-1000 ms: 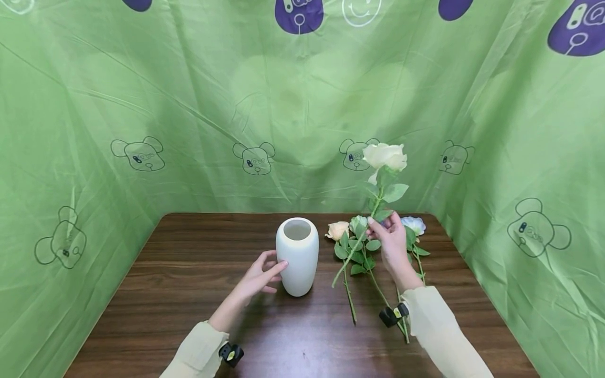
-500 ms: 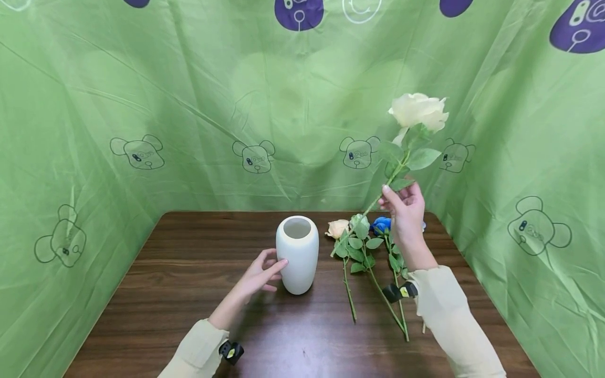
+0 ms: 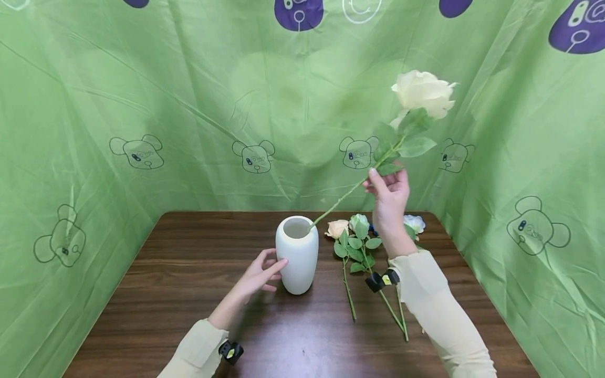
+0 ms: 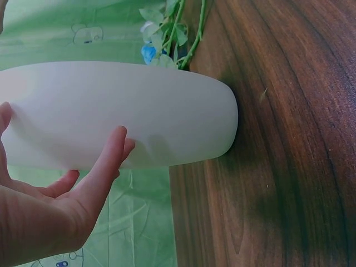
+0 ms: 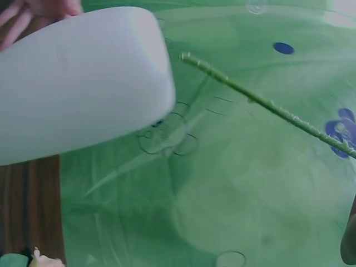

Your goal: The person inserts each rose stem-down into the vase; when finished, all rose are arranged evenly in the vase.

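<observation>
A tall white vase (image 3: 299, 262) stands upright on the table. My left hand (image 3: 257, 274) rests against its left side, thumb on the front, and the left wrist view shows spread, fairly straight fingers touching the wall. My right hand (image 3: 391, 197) pinches the green stem of a white rose (image 3: 423, 94), just below its leaves. The bloom tilts up to the right, while the stem runs down left to the vase mouth. In the right wrist view the stem's cut end (image 5: 186, 56) sits just beyond the rim, apart from it.
Right of the vase lie a peach rose (image 3: 337, 229), a pale green rose (image 3: 359, 222) and a pale blue flower (image 3: 415, 224) with leafy stems. A dark blue bloom is mostly hidden behind my right arm. Green cloth (image 3: 198, 105) surrounds the brown wooden table (image 3: 179, 294).
My right hand has lifted the white rose off the other flowers, then carried it left, bringing the stem's end to the vase mouth. The left hand and vase have stayed put.
</observation>
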{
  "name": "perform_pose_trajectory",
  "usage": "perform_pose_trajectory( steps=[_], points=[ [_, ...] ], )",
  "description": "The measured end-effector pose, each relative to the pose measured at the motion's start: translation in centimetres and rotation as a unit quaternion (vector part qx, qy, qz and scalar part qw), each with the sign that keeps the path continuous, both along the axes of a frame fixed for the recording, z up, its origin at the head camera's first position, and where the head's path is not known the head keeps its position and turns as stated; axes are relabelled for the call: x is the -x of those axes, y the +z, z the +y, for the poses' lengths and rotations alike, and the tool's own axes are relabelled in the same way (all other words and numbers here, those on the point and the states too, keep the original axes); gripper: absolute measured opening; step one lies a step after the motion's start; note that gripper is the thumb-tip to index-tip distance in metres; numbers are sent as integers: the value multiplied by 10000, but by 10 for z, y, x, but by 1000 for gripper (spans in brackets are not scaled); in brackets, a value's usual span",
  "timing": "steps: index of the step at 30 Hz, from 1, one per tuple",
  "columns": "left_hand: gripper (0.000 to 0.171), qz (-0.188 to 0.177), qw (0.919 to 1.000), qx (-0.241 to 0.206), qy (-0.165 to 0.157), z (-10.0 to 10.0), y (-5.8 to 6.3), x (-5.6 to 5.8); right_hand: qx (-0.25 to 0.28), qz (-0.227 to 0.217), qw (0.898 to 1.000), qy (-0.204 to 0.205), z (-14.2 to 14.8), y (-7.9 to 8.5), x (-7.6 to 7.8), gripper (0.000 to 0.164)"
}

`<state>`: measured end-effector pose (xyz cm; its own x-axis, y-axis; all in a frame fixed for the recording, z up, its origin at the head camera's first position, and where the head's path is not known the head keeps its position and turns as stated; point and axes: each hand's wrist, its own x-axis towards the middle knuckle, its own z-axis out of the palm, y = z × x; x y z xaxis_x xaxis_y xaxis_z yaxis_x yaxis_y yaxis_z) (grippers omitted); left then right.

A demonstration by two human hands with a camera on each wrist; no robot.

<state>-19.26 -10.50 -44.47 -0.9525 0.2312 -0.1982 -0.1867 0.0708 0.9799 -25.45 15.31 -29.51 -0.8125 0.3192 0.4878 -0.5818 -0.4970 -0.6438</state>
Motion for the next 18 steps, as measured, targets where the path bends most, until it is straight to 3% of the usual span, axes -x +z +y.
perform_pose_trajectory(
  steps=[3, 8, 12, 16, 18],
  points=[
    [62, 10, 10000, 23, 44, 0, -10, 4, -578, 87, 9982, -126, -11, -8, 2, 30],
    [62, 52, 9999, 91, 102, 1, -12, 5, -1526, 182, 9880, -129, -29, -20, 0, 30],
    [62, 5, 10000, 39, 44, 0, -7, 2, -2292, 87, 9732, -147, -40, -28, -6, 31],
    [60, 12, 10000, -19, -49, 1, 7, -4, -2813, 137, 9595, 12, -51, -37, -8, 31],
    [60, 29, 10000, -3, -83, 2, 13, -7, -3189, 228, 9475, 12, -55, -42, -8, 33]
  ],
)
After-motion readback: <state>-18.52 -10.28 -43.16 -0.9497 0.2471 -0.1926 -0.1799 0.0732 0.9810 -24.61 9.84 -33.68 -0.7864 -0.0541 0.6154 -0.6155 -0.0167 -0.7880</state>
